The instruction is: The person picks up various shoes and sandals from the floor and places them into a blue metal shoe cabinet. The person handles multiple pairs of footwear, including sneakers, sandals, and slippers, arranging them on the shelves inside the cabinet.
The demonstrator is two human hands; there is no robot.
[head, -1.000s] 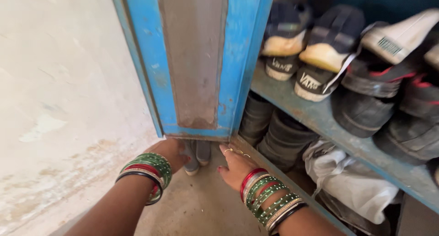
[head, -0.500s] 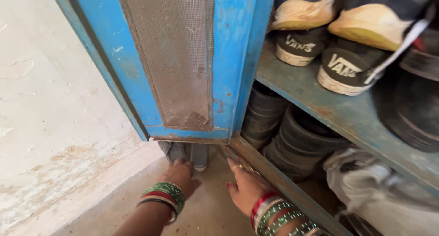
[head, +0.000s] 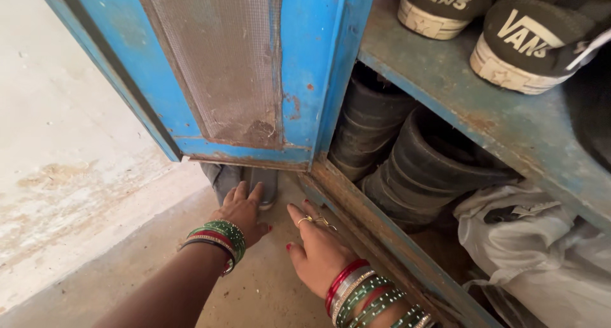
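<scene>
Both hands are down on the floor (head: 127, 264) at the foot of a blue cupboard. The left hand (head: 240, 210) reaches under the bottom edge of the open door (head: 299, 80), its fingers laid flat and close together on a grey shoe (head: 264, 183) that pokes out from beneath the door; it rests on the shoe, not gripping it. A second grey shape (head: 219, 178) lies just beside that shoe, mostly hidden by the door, and I cannot tell whether it is the other shoe of the pair. The right hand (head: 317, 248) hovers just beside the left, palm down, fingers loosely spread and holding nothing, close to the cupboard's rusty bottom rail (head: 356, 220). Both wrists carry stacks of green and red bangles (head: 219, 236), and the right hand wears rings.

The door has a dusty mesh panel (head: 216, 54) set in chipped blue paint. Inside, the lower compartment holds dark stacked footwear (head: 407, 169) and a white bag (head: 534, 239) to the right. On the worn blue shelf (head: 496, 111) above stand black sneakers (head: 528, 41) with pale soles, heels outward. A pale, stained wall (head: 57, 143) runs along the left.
</scene>
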